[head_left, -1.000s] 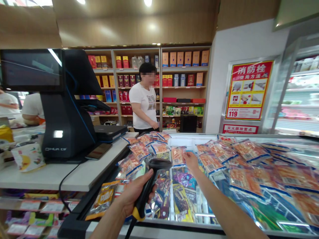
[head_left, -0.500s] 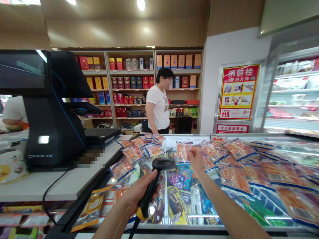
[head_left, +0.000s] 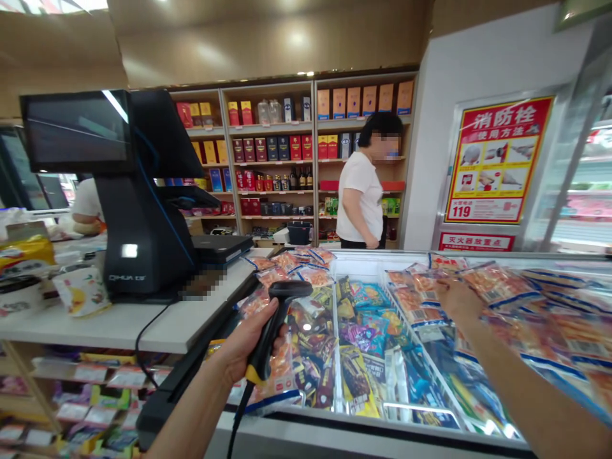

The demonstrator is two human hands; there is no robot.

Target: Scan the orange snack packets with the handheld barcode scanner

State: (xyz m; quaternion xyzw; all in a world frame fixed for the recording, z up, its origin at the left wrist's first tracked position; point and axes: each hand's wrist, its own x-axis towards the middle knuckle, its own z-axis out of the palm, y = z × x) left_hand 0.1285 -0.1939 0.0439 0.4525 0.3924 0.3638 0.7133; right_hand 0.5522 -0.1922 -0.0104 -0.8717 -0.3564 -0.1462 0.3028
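My left hand [head_left: 255,335] is closed around the handle of a black and yellow barcode scanner [head_left: 272,331], its head raised over the glass-topped freezer [head_left: 382,414]. A cable hangs from the handle. Over the freezer's right half, my right hand [head_left: 456,299] has its fingers bent together at the edge of a clear snack packet [head_left: 427,290] with orange contents and a blue band. The fingertips are slightly blurred. Similar packets lie in a pile around it. Through the glass, colourful ice cream wrappers [head_left: 366,335] show in wire-divided sections.
A black checkout terminal [head_left: 143,223] stands on the white counter [head_left: 162,331] to the left. Behind the freezer, a person in a white shirt [head_left: 359,197] is near shelves of boxes [head_left: 272,150]. More packets [head_left: 310,274] lie at the freezer's back left.
My right hand has moved right, and the packet at its fingers has left the middle of the glass for the right pile. The view has turned slightly left. The person behind has shifted right.
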